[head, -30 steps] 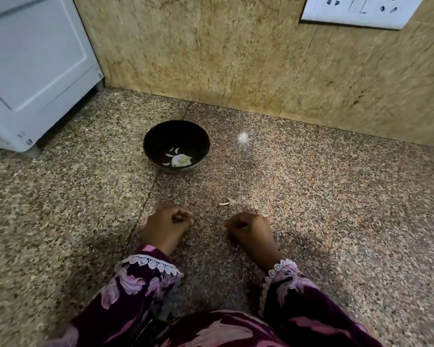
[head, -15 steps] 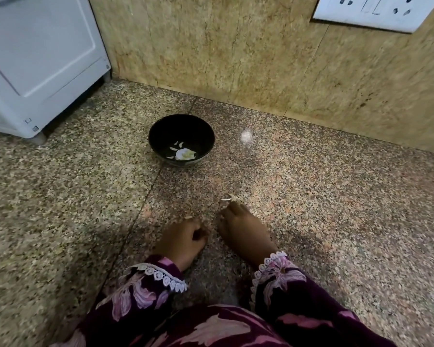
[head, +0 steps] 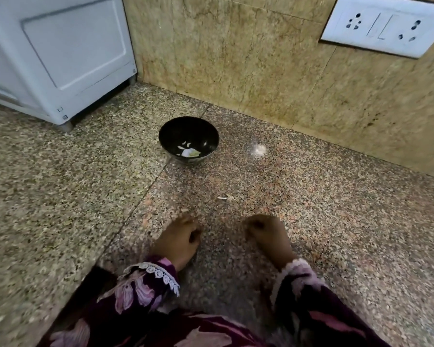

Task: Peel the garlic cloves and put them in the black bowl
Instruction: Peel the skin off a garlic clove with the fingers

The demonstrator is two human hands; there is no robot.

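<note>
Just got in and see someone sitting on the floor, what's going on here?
A person is peeling garlic on the speckled floor. Both hands, left hand and right hand, are curled low near the floor; whether either holds anything is unclear. A black bowl ahead holds pale pieces, and a scrap of skin lies between.

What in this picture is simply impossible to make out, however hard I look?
All from the head view:
- Left hand: fingers curled and blurred, so anything held is hidden.
- Right hand: curled and motion-blurred too; contents unclear.
- Black bowl: pale pieces inside are too small to tell cloves from peel.
- Scrap on the floor: too small to identify.
- White appliance: cut off by the frame edge.
</note>
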